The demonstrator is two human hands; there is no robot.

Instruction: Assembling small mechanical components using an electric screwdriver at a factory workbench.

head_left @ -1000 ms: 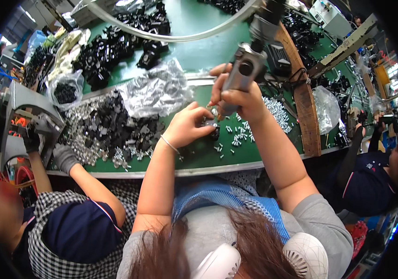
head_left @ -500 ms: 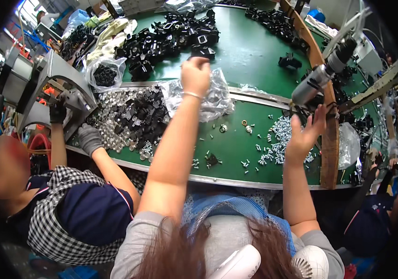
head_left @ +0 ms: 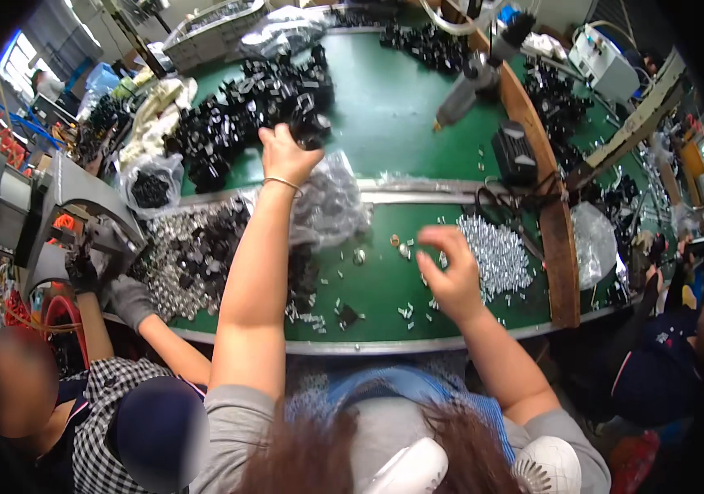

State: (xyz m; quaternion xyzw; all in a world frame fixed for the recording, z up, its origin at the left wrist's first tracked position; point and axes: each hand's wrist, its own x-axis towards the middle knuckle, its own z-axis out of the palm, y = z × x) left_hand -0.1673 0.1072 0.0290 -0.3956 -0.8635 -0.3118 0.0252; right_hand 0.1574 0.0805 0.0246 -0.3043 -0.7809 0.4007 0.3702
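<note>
in the head view, clock read from its centre, the left hand (head_left: 286, 156) is at 11 o'clock, by the near edge of the heap of black parts (head_left: 241, 107), half curled with the thumb spread; whether it grips 1 cannot be told. the right hand (head_left: 455, 281) is at 4 o'clock, thumb and forefinger apart, nothing visibly held, beside the screw pile (head_left: 498, 259), presumably heaped there for easy picking. at 1 o'clock the power driver (head_left: 460, 92) seems to hang, tip toward 7, likely kept within reach.
</note>
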